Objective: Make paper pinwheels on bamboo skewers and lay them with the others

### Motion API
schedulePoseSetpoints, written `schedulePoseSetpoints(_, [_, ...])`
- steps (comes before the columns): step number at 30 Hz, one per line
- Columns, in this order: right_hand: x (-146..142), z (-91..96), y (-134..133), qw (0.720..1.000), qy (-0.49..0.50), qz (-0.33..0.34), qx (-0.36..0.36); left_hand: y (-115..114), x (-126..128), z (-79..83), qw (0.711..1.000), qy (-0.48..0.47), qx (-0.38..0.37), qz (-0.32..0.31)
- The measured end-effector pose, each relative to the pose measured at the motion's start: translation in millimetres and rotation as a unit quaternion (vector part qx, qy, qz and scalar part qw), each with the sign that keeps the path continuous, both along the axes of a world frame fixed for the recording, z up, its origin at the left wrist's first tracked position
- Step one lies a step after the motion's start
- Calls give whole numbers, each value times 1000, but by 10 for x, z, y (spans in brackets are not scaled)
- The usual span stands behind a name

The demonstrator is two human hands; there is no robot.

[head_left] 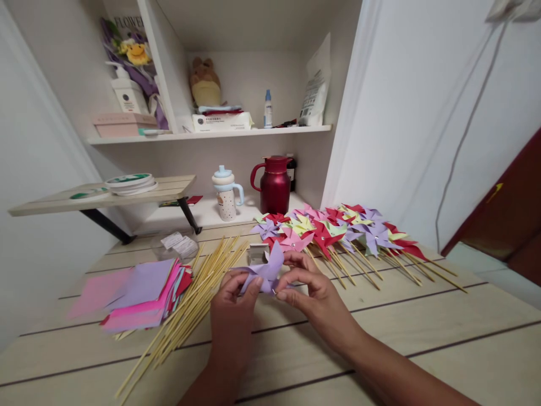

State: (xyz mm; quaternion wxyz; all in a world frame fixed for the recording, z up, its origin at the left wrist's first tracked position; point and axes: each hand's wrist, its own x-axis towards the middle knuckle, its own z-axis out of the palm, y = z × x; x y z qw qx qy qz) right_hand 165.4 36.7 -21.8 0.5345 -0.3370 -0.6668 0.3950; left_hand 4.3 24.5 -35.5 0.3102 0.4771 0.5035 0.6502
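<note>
Both my hands hold a purple paper pinwheel head (267,272) just above the wooden table (422,321). My left hand (233,304) pinches its left folded flaps with fingers closed. My right hand (310,285) pinches the centre from the right, where a small metal pin shows. A heap of bamboo sticks (186,307) lies just left of my hands. Behind them sits a small grey box (257,252).
Stacked pink, purple and red paper squares (135,293) lie at the left. A row of finished pinwheels on sticks (338,234) fans out at the back right. A red jug (274,185), a spouted cup (226,194), a raised shelf board (105,197) and cluttered wall shelves stand behind.
</note>
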Motion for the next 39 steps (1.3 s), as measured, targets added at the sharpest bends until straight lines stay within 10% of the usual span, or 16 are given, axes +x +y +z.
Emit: schedulePoseSetpoints(39, [14,-18,-51,998,-36,-26,41,-119,109,48,1000,-5,1,-9])
